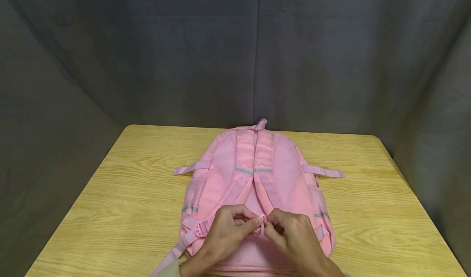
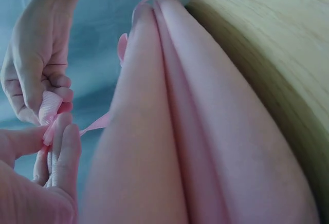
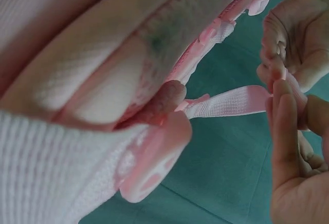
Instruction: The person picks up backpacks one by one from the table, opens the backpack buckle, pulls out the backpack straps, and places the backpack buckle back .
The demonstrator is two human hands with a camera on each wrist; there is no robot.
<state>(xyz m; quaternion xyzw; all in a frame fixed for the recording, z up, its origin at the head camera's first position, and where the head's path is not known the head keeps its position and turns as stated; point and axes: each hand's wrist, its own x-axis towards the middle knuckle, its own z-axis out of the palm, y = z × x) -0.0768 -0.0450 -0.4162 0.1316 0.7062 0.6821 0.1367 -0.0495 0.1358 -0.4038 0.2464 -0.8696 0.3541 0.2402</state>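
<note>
A pink backpack (image 1: 254, 187) lies on the table, its back panel and shoulder straps (image 1: 263, 150) facing up. Over its lower part, my left hand (image 1: 232, 230) and right hand (image 1: 292, 234) meet fingertip to fingertip. Both pinch a small length of pink webbing strap (image 2: 50, 106) between thumb and fingers. From the fingers, the webbing (image 3: 231, 102) runs back to the bag near a pink plastic buckle (image 3: 159, 162). The fingers partly cover the held piece, so its end is hard to make out.
The wooden table (image 1: 128, 179) extends on both sides of the bag. Side straps (image 1: 324, 171) stick out left and right. At lower left, a loose strap with an adjuster buckle (image 1: 201, 228) trails toward the front. A dark grey curtain (image 1: 220, 64) hangs behind.
</note>
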